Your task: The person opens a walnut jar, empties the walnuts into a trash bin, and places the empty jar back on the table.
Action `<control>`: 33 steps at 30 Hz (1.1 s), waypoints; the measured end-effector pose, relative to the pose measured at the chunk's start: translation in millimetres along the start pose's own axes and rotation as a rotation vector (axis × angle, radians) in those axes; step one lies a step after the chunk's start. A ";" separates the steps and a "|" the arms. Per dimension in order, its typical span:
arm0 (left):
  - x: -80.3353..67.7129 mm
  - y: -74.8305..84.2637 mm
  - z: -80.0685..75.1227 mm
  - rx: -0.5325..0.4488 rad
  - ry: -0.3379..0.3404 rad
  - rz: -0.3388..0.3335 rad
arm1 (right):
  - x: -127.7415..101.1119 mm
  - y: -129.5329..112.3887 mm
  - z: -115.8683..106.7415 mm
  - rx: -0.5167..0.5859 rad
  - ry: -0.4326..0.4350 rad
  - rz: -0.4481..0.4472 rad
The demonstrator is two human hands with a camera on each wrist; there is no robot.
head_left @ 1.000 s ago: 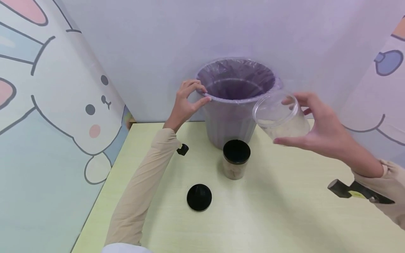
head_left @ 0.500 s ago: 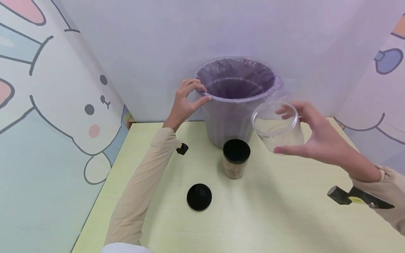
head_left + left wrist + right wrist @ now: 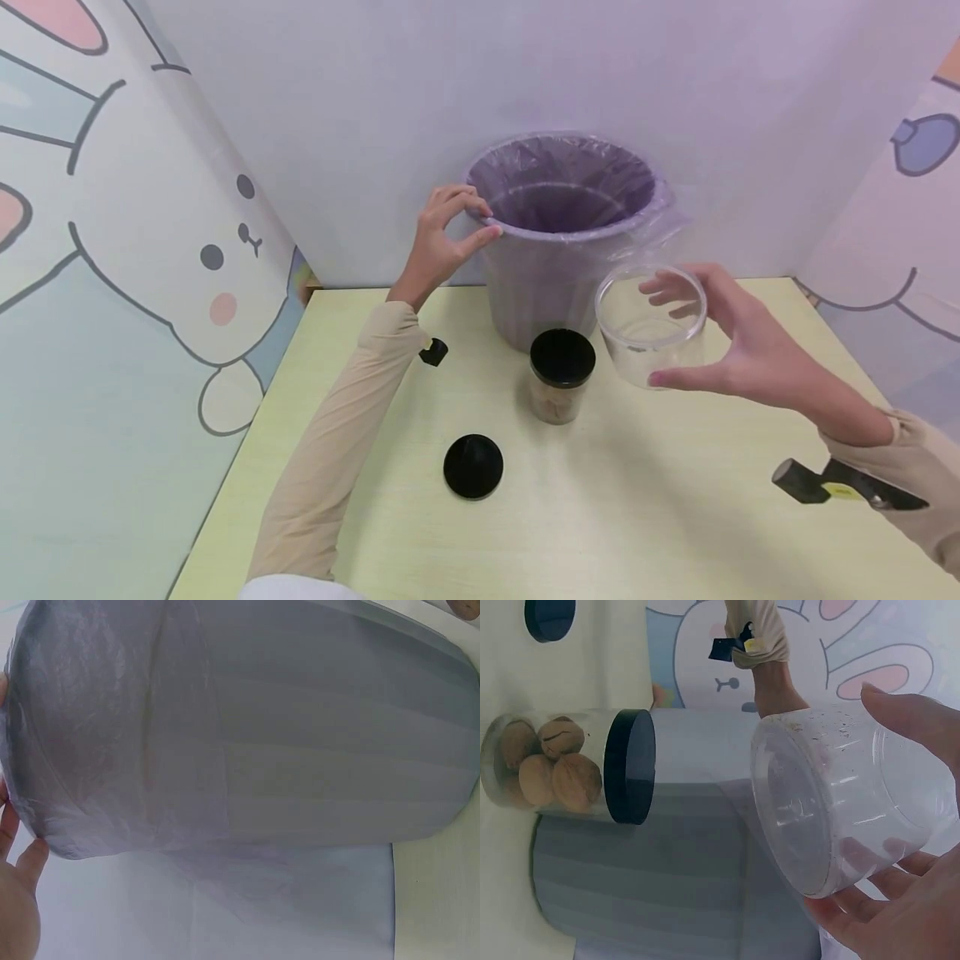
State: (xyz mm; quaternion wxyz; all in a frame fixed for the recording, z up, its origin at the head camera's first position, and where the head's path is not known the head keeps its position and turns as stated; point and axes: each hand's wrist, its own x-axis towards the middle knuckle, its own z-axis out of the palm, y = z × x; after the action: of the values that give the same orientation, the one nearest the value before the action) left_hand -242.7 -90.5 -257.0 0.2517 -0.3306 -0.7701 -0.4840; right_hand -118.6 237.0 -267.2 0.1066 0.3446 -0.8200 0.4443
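Observation:
My left hand [image 3: 442,242] pinches the near-left rim of a purple-grey trash bin [image 3: 536,287], fingers over the edge and thumb outside. In the left wrist view that hand [image 3: 21,904] shows only in part. My right hand [image 3: 738,354] holds a clear plastic jar [image 3: 630,358] without a lid, above the table at the bin's right. Small dark specks dot the wall of this jar [image 3: 840,735] near its base. A second clear jar [image 3: 557,404] with a black lid stands in front of the bin; walnuts [image 3: 577,780] show inside it.
A loose black lid [image 3: 473,467] lies on the pale yellow table [image 3: 585,533]. A thin plastic liner [image 3: 660,229] lines the bin and hangs over its right side. The bin stands against the back wall [image 3: 360,167]; cartoon-printed walls flank both sides.
My right hand has brought the unlidded jar down from beside the bin's rim, its mouth turning more upward. The left hand has kept its place on the rim.

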 end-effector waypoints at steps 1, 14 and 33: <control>0.0 0.4 0.0 -0.001 0.000 -0.001 | -0.2 0.4 1.0 0.027 -0.008 -0.003; 0.3 0.7 -0.8 -0.005 -0.002 0.000 | -5.9 5.8 15.6 0.233 -0.072 -0.003; 0.2 -0.2 -0.6 0.001 -0.001 0.013 | -14.3 19.1 38.3 0.381 -0.129 -0.044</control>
State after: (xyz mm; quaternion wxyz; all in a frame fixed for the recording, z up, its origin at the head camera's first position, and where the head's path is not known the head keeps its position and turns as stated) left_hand -243.0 -91.0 -256.8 0.2544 -0.3357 -0.7683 -0.4820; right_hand -115.6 220.1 -308.9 -0.0034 0.4041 -0.7185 0.5660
